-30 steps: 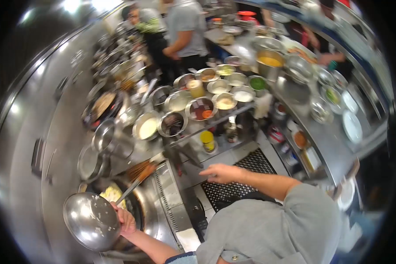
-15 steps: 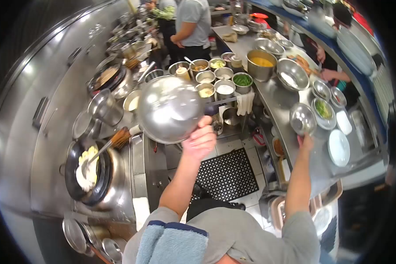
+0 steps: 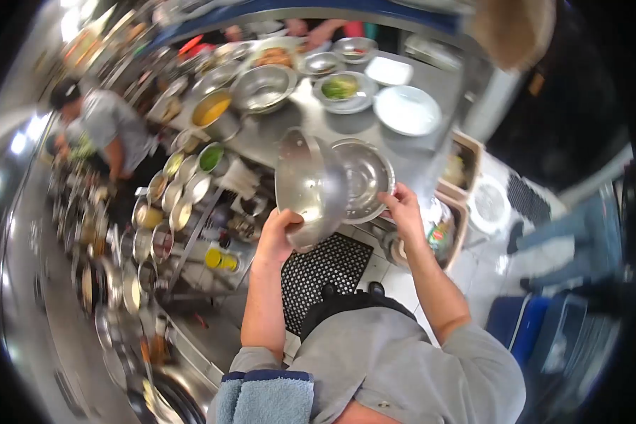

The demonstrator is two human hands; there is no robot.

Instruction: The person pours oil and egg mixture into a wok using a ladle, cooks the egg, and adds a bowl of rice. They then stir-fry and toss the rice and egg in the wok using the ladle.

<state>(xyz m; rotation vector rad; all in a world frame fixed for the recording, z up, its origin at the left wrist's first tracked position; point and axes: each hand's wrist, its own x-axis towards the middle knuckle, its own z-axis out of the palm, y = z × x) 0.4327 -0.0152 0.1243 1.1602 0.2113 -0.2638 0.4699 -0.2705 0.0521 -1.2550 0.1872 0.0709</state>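
My left hand (image 3: 279, 237) grips the rim of a large stainless steel bowl (image 3: 305, 187), which is tipped on its side with its inside turned toward my left. Close beside it, my right hand (image 3: 405, 208) pinches the rim of a smaller metal bowl (image 3: 367, 177). The large bowl overlaps part of the smaller one, and I cannot tell whether the two touch. Both bowls are in the air in front of the steel counter (image 3: 336, 138). Some small drops or bits show inside the large bowl; the smaller one looks bare inside.
On the counter stand a white plate (image 3: 408, 111), a bowl of greens (image 3: 340, 87), a wide metal bowl (image 3: 263, 88) and a pot of yellow liquid (image 3: 212, 108). A wok (image 3: 166, 399) is at lower left. Bins (image 3: 449, 237) stand right; co-workers are at the left and behind the counter.
My view has turned right, toward the counter. The large bowl has come from over the stove side to beside the smaller bowl, which has left the counter in my right hand.
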